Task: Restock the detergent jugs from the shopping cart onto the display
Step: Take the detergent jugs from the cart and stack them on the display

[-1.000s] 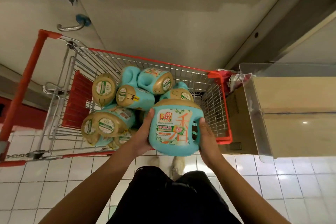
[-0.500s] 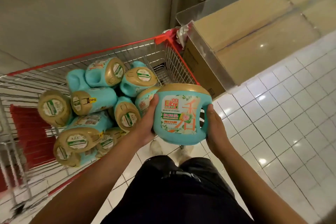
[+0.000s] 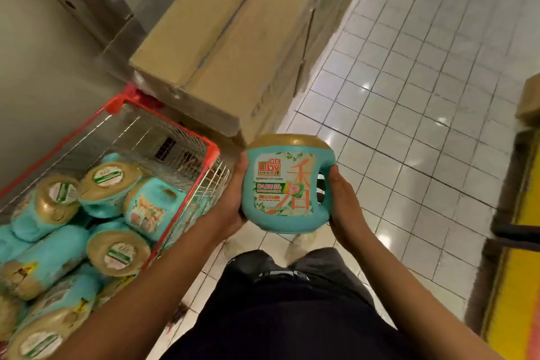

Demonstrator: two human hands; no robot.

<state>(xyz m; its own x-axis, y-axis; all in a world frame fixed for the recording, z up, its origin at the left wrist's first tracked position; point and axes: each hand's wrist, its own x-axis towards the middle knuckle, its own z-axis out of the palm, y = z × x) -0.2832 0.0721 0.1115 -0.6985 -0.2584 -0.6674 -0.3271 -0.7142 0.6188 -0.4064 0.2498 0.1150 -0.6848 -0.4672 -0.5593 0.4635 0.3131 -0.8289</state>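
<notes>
Swung out past the shopping cart (image 3: 214, 152), now just outside the left hand (image 3: 230, 202), the detergent jug (image 3: 285, 184) sits upright, clasped between that hand and the right hand (image 3: 343, 202), so restocking looks barely begun: many jugs (image 3: 117, 253) remain in the cart, no display in view.

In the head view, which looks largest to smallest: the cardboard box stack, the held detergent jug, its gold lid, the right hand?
1. cardboard box stack, clearly largest.
2. held detergent jug, though it is nearer the camera.
3. gold lid and right hand look about alike; I do not rank them.
</notes>
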